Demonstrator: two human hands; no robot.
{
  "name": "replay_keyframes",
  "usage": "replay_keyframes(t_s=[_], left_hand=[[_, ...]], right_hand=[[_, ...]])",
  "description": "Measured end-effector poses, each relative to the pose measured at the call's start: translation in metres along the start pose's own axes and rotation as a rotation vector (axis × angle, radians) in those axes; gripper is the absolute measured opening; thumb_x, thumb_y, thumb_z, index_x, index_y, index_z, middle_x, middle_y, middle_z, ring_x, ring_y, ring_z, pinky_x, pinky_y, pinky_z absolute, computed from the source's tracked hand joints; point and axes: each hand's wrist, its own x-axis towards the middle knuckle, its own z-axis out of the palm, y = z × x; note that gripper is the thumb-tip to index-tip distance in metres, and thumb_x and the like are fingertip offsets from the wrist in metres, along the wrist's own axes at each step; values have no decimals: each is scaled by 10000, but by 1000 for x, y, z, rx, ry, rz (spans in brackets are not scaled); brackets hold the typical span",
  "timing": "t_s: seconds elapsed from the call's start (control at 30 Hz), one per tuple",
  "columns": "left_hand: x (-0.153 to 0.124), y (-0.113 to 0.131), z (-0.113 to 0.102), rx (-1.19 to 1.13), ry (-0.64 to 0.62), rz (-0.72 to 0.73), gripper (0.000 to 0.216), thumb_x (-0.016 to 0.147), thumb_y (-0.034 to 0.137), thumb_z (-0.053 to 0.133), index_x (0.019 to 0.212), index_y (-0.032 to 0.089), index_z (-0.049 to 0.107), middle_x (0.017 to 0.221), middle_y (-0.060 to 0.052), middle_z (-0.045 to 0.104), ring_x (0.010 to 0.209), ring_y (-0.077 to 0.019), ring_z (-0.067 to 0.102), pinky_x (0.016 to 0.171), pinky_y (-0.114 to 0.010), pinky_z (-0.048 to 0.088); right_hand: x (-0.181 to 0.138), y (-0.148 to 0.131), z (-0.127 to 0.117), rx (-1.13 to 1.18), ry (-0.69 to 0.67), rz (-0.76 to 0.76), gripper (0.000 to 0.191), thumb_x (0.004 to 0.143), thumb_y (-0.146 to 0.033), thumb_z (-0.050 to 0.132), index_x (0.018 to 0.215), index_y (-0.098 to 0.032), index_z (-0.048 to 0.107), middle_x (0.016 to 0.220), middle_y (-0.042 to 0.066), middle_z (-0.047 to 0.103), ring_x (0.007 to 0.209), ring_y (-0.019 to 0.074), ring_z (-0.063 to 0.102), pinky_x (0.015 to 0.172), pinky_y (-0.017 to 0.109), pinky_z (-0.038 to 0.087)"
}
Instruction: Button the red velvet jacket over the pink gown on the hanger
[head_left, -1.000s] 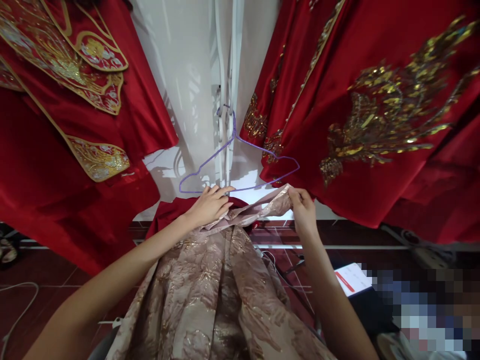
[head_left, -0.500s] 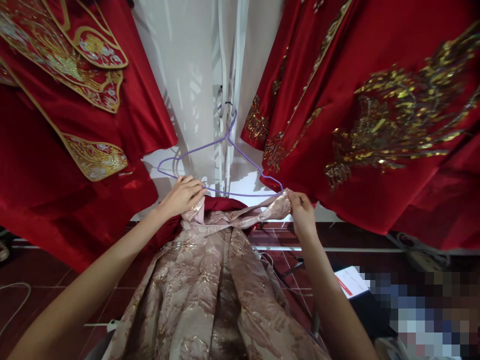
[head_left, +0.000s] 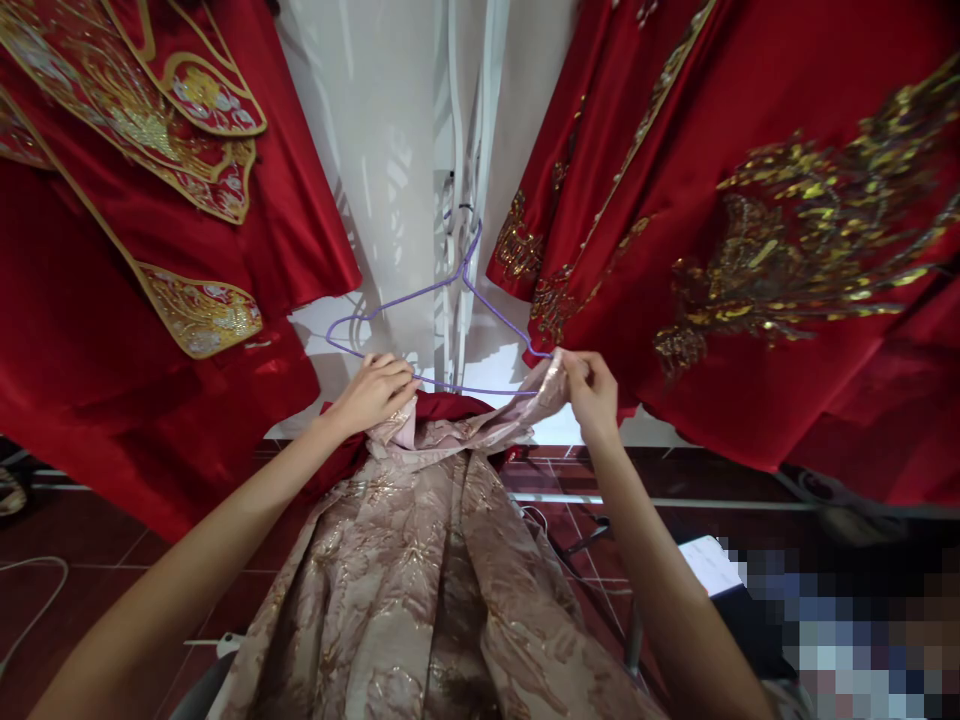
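Observation:
A purple wire clothes hanger (head_left: pixel 420 293) hangs in front of the white wall, its hook at the top. My left hand (head_left: pixel 377 392) is closed round the hanger's lower bar, with dress fabric bunched just under the fingers. The pinkish-beige dress (head_left: pixel 390 560), brocade with gold threads, drapes down towards me. Between thumb and fingers, my right hand (head_left: pixel 594 395) pinches the right side of its top edge. That edge is drawn up over the hanger's right end and hides it. Red cloth (head_left: pixel 450 405) shows behind the dress top.
Red garments with gold embroidery (head_left: pixel 202 310) hang on the left. More red garments with gold sequins (head_left: pixel 765 250) hang on the right. A white rail (head_left: pixel 675 503) runs low above the dark red tiled floor (head_left: pixel 247 590). A white card (head_left: pixel 709 565) lies at lower right.
My right hand has moved up and left, pulling the dress edge over the hanger's right end. My left hand keeps its grip. The view has shifted slightly.

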Motion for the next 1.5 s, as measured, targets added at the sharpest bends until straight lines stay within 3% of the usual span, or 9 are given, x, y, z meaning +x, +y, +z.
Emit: replay_keyframes(t_s=[0.07, 0.3, 0.4, 0.5, 0.6, 0.7, 1.13, 1.37, 1.5], left_hand=[[4, 10, 10, -54, 14, -35, 336, 946, 326, 347, 754, 178, 581, 857, -55, 611, 865, -189, 497, 781, -359, 308], [20, 38, 31, -273, 148, -168, 290, 948, 332, 354, 776, 185, 536, 875, -48, 576, 869, -166, 527, 822, -340, 352], [12, 14, 24, -291, 388, -350, 261, 940, 346, 362, 802, 194, 523, 965, -64, 550, 930, -165, 523, 836, -301, 383], [-9, -26, 18, -161, 622, -687, 295, 914, 382, 392, 726, 189, 513, 876, -69, 531, 874, -183, 515, 793, -303, 383], [-34, -60, 18, -120, 560, -939, 342, 869, 436, 435, 646, 188, 513, 742, -47, 523, 714, -173, 490, 673, -294, 356], [-49, -76, 25, -180, 444, -1040, 370, 840, 478, 453, 629, 185, 532, 654, -25, 516, 628, -155, 457, 608, -276, 324], [-23, -86, 17, -131, 708, -802, 314, 823, 428, 519, 658, 170, 594, 721, -26, 557, 678, -135, 510, 678, -248, 394], [25, -89, -2, -407, 544, -539, 343, 752, 495, 593, 636, 175, 629, 716, -19, 612, 741, -159, 565, 740, -269, 434], [-2, -114, 19, -755, 338, -757, 529, 755, 645, 456, 802, 153, 646, 779, -67, 665, 791, -200, 616, 739, -311, 477]], right_hand=[[12, -18, 10, -125, -50, -156, 323, 825, -517, 502, 800, -207, 590, 799, 32, 599, 782, 182, 533, 747, 301, 414], [26, -46, 24, -219, -89, -290, 294, 893, -490, 431, 890, -220, 547, 789, 28, 624, 751, 191, 571, 734, 312, 399], [28, -46, 21, -178, -120, -288, 298, 878, -504, 463, 888, -222, 556, 782, 16, 627, 710, 169, 573, 719, 292, 400], [31, -46, 20, -146, -136, -263, 309, 860, -520, 489, 877, -219, 561, 761, 10, 614, 646, 144, 543, 655, 270, 393], [34, -44, 21, -139, -131, -248, 316, 850, -527, 498, 859, -218, 562, 714, 1, 586, 601, 131, 503, 612, 263, 379], [35, -42, 22, -127, -127, -239, 310, 843, -522, 507, 845, -218, 563, 716, 1, 580, 603, 128, 491, 606, 264, 376], [39, -39, 21, -112, -150, -247, 301, 824, -505, 534, 803, -205, 551, 717, -7, 576, 605, 117, 476, 605, 249, 369], [36, -44, 19, -74, -177, -223, 282, 817, -482, 542, 780, -202, 535, 672, -18, 546, 611, 119, 495, 603, 242, 368], [37, -44, 18, -53, -196, -212, 263, 807, -457, 560, 765, -199, 532, 678, -16, 549, 612, 118, 491, 592, 240, 364]])
